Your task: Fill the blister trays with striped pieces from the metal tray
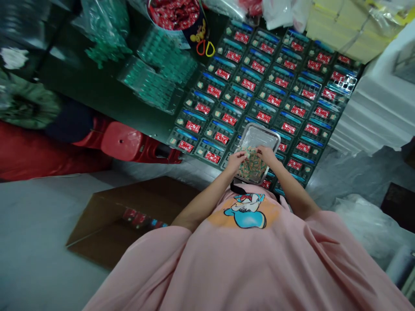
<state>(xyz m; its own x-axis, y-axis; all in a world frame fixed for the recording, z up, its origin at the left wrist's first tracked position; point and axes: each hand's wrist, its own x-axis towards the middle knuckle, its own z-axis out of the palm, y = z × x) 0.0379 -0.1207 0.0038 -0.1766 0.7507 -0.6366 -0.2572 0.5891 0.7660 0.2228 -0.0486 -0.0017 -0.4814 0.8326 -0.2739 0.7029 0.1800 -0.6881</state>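
Observation:
A clear plastic tray (259, 134) rests at the table's near edge, over some of the packs and close to my body. Many small beige and green pieces (254, 169) fill its near half. My left hand (236, 160) is over the tray's left rim, fingertips pinched together at the pieces. From the right side, my right hand (266, 155) reaches in, its fingers also drawn together among them. What either hand pinches is too small to make out. Rows of black packs (240, 102), each with a blue stick-like item and a red patterned packet, surround the tray.
Beyond the packs are a tub of red packets (175, 15), scissors (205, 48) and stacked green plastic blister trays (155, 82). Red stools (121, 140) stand left of the table. An open cardboard box (113, 216) lies at my left, and white foam sheets (372, 116) rise at right.

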